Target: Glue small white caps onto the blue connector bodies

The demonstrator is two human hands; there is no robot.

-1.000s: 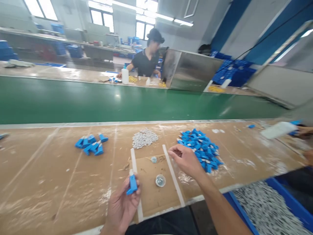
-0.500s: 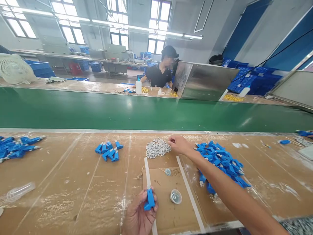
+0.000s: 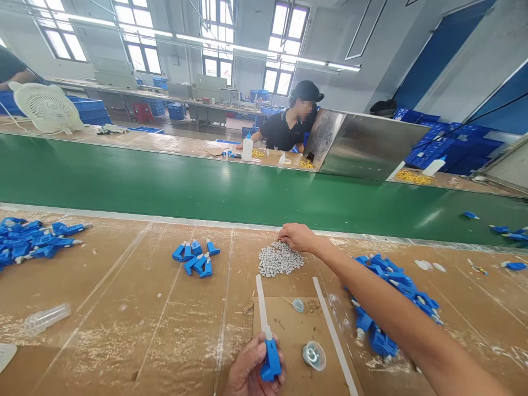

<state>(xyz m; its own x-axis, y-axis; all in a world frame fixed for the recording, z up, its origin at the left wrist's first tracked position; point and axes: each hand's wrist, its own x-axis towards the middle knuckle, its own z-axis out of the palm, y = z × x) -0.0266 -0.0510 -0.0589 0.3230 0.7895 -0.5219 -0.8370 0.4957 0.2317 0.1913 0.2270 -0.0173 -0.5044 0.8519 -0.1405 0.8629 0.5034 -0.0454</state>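
My left hand (image 3: 256, 366) grips a blue plastic piece (image 3: 271, 358) with a pale tip, held upright above the near edge of a cardboard sheet (image 3: 295, 379). My right hand (image 3: 297, 237) reaches to the far edge of a heap of small grey pieces (image 3: 280, 261). Its fingertips are pinched together at the heap; whatever is between them is hidden. Between the hands, a small clear cup (image 3: 314, 356) with clear contents stands on the cardboard, and a smaller clear dish (image 3: 297, 305) with a thin stick sits behind it.
Blue pieces lie in a small group (image 3: 196, 257), a left pile (image 3: 37, 242) and a right pile (image 3: 383, 297) partly under my right forearm. A clear plastic tube (image 3: 47, 319) lies at left. Beyond the table runs a green belt (image 3: 206, 190); a person (image 3: 284, 129) works across it.
My right hand has moved from the right side of the grey heap to its far edge. My left hand still holds the blue piece. The camera view has shifted and tilted.
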